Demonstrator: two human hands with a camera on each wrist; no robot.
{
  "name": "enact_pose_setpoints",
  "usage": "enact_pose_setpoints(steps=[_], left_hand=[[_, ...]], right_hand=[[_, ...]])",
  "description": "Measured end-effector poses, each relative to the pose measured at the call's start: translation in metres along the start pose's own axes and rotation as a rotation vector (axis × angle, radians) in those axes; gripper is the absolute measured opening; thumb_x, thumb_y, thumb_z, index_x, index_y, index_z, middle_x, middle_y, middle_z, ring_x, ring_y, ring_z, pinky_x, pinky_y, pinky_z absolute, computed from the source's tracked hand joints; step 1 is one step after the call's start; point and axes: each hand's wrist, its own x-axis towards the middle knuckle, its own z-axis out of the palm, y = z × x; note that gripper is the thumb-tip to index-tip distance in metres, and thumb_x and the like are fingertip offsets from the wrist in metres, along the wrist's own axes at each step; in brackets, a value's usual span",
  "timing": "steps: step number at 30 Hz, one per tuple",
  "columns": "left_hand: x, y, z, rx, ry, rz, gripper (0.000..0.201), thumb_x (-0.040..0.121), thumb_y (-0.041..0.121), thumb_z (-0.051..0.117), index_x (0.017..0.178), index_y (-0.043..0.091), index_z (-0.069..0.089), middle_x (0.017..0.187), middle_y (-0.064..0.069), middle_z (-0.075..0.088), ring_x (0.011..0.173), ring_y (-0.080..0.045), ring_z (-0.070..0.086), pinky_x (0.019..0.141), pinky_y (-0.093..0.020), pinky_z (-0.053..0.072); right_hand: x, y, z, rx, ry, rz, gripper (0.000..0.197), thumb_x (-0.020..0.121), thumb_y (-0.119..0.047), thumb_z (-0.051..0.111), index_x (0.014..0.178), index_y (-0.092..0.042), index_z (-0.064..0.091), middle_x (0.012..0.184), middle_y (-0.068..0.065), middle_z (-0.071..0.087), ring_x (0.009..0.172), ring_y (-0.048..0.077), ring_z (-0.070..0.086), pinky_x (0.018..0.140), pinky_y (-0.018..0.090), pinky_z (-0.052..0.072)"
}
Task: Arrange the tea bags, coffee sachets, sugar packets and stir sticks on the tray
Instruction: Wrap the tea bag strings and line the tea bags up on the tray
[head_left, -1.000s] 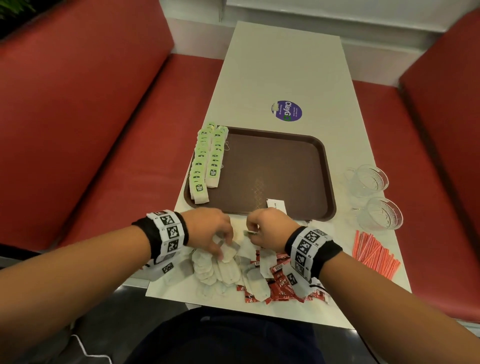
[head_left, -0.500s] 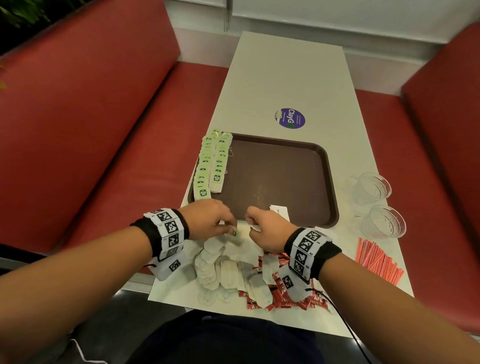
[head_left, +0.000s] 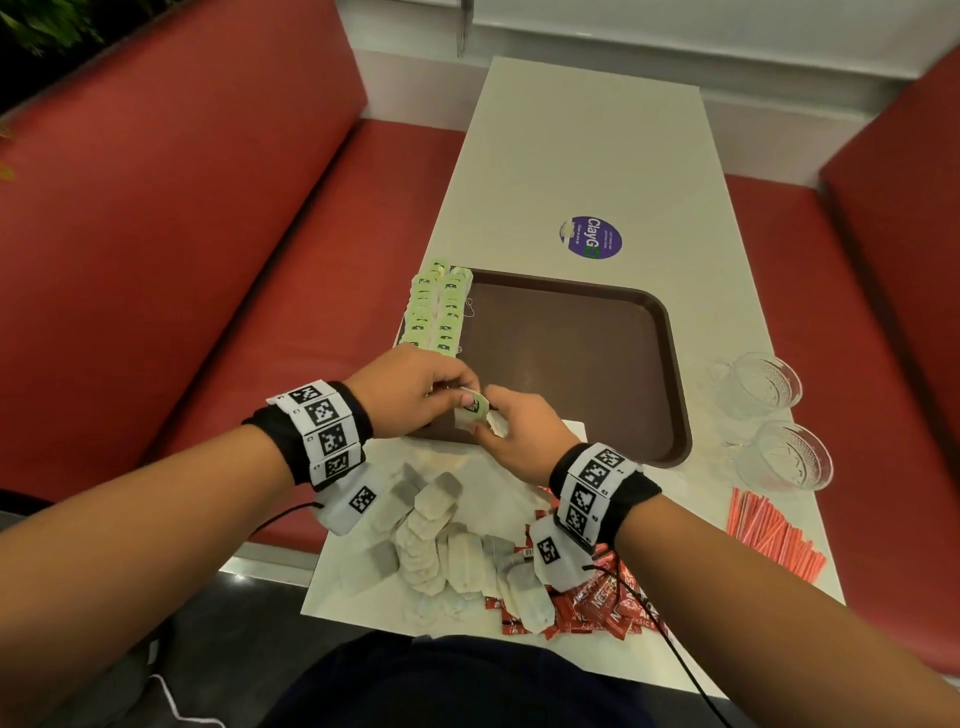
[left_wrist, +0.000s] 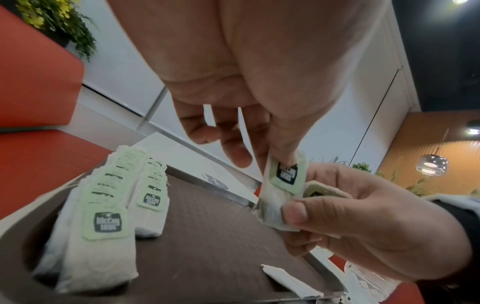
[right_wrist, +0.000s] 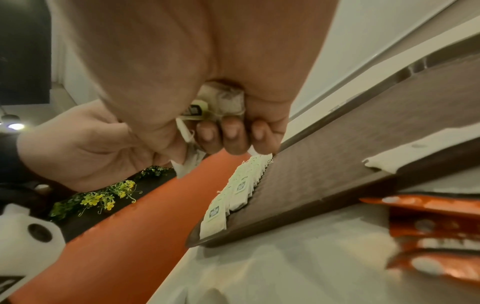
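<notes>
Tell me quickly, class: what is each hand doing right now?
Left hand: fingers pinch the green tag of a tea bag.
Right hand: fingers curled round tea bags, gripping them.

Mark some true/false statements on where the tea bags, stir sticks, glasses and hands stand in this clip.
1. Tea bags lie in two rows along the left edge of the tray. True.
2. The stir sticks are on the tray. False: they lie on the table, right of it.
3. Both the left hand and right hand hold tea bags. True.
4. The two glasses stand on the tray. False: beside it, on the table.
5. Red sachets lie on the table. True.
</notes>
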Motion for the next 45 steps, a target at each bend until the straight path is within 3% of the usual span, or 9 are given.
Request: enact_pose_setpoints(steps=[4, 9, 15, 21, 24, 28, 33, 40, 45], left_hand=[[0.009, -0.015, 0.004, 0.029, 0.047, -0.156, 0.01, 0.095, 0.028, 0.065, 0.101, 0.023, 0.072, 0.077, 0.012, 0.065, 0.067, 0.006, 0.054, 0.063, -0.014, 0.039], [0.027, -0.048, 0.01, 0.148, -0.142, -0.378, 0.014, 0.096, 0.031, 0.063, 0.106, 0.023, 0.07, 0.089, 0.008, 0.068, 0.083, -0.013, 0.06, 0.073, -0.025, 0.044], [0.052, -0.067, 0.012, 0.149, -0.044, -0.485, 0.012, 0.093, 0.031, 0.066, 0.103, 0.026, 0.071, 0.089, 0.009, 0.066, 0.086, -0.013, 0.063, 0.073, -0.026, 0.048], [0.061, -0.073, 0.012, 0.188, -0.035, -0.529, 0.014, 0.087, 0.035, 0.071, 0.1, 0.028, 0.07, 0.087, 0.011, 0.067, 0.085, -0.012, 0.063, 0.078, -0.031, 0.054], [0.061, -0.066, 0.015, 0.26, 0.012, -0.482, 0.018, 0.084, 0.042, 0.071, 0.093, 0.03, 0.06, 0.084, 0.009, 0.062, 0.082, -0.015, 0.059, 0.069, -0.031, 0.047], [0.059, -0.054, 0.025, 0.362, -0.141, -0.407, 0.029, 0.077, 0.046, 0.076, 0.081, 0.025, 0.056, 0.081, 0.007, 0.058, 0.074, -0.017, 0.056, 0.061, -0.03, 0.039], [0.06, -0.058, 0.021, 0.362, -0.169, -0.391, 0.021, 0.076, 0.039, 0.078, 0.084, 0.027, 0.063, 0.092, 0.009, 0.055, 0.086, -0.017, 0.056, 0.069, -0.03, 0.04], [0.041, -0.055, 0.023, 0.515, -0.204, -0.413, 0.037, 0.075, 0.049, 0.076, 0.082, 0.026, 0.047, 0.092, 0.004, 0.05, 0.083, -0.021, 0.051, 0.066, -0.033, 0.041], [0.03, -0.06, 0.02, 0.434, -0.237, -0.394, 0.035, 0.078, 0.048, 0.076, 0.079, 0.026, 0.049, 0.093, 0.005, 0.052, 0.081, -0.019, 0.054, 0.067, -0.034, 0.044]], right_hand=[[0.007, 0.002, -0.002, -0.048, -0.029, 0.071, 0.01, 0.094, -0.026, 0.06, 0.096, -0.02, 0.052, 0.084, -0.001, 0.061, 0.077, 0.022, 0.057, 0.066, 0.032, 0.044], [0.007, 0.003, -0.007, 0.017, -0.085, 0.197, 0.023, 0.089, -0.012, 0.056, 0.101, -0.015, 0.037, 0.081, 0.002, 0.053, 0.066, 0.018, 0.05, 0.058, 0.033, 0.04], [0.006, 0.009, -0.007, 0.014, -0.126, 0.213, 0.021, 0.089, -0.008, 0.053, 0.093, -0.015, 0.034, 0.08, 0.001, 0.048, 0.066, 0.016, 0.046, 0.057, 0.032, 0.037], [0.004, 0.013, -0.007, 0.016, -0.141, 0.211, 0.022, 0.088, -0.007, 0.052, 0.088, -0.018, 0.033, 0.081, 0.001, 0.049, 0.067, 0.016, 0.046, 0.061, 0.033, 0.04], [0.004, 0.015, -0.007, 0.008, -0.14, 0.202, 0.026, 0.087, -0.008, 0.053, 0.079, -0.023, 0.033, 0.077, -0.002, 0.047, 0.065, 0.013, 0.042, 0.059, 0.029, 0.035], [0.006, 0.016, -0.005, -0.005, -0.11, 0.174, 0.027, 0.084, -0.01, 0.055, 0.07, -0.021, 0.035, 0.072, -0.004, 0.045, 0.064, 0.014, 0.039, 0.06, 0.031, 0.034], [0.008, 0.018, -0.006, -0.002, -0.076, 0.195, 0.017, 0.083, -0.015, 0.058, 0.075, -0.02, 0.044, 0.068, -0.003, 0.053, 0.063, 0.018, 0.048, 0.061, 0.035, 0.045], [0.013, 0.024, -0.008, -0.017, -0.018, 0.188, 0.007, 0.092, -0.026, 0.059, 0.087, -0.023, 0.055, 0.076, 0.001, 0.068, 0.07, 0.021, 0.065, 0.068, 0.04, 0.056], [0.019, 0.022, -0.005, 0.004, -0.029, 0.161, 0.004, 0.094, -0.026, 0.061, 0.097, -0.022, 0.062, 0.085, 0.0, 0.069, 0.077, 0.019, 0.069, 0.073, 0.042, 0.058]])
